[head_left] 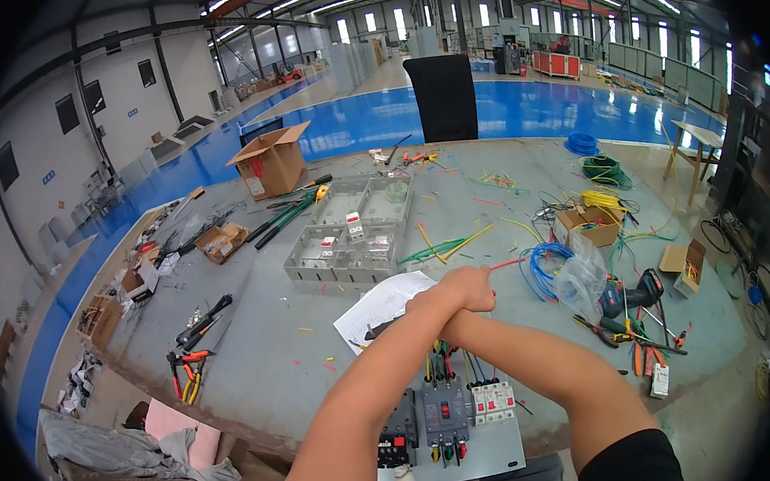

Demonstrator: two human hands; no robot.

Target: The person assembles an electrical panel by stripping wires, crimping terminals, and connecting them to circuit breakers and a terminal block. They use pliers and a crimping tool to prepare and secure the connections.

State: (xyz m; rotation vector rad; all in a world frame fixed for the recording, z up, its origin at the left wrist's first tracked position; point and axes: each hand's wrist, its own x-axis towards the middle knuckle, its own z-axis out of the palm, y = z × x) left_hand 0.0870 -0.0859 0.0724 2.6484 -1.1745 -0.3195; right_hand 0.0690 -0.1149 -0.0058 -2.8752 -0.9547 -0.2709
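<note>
1. Just left of centre, a dark tool (382, 329) is seen over the white paper (378, 305); its far end is lost behind the left forearm (383, 381).
2. Beside it, the right hand (414, 304) is almost wholly covered by that forearm; its finger spread and any hold on the tool cannot be told.
3. At centre, the left hand (470, 289) is curled into a fist, by which the red wire (508, 263) appears to be held; the wire's long axis is directed toward the upper right, away from the knuckles. The right hand is set farther from it.
4. At lower centre, the breaker panel (446, 413) is partly masked by the crossed forearms.
</note>
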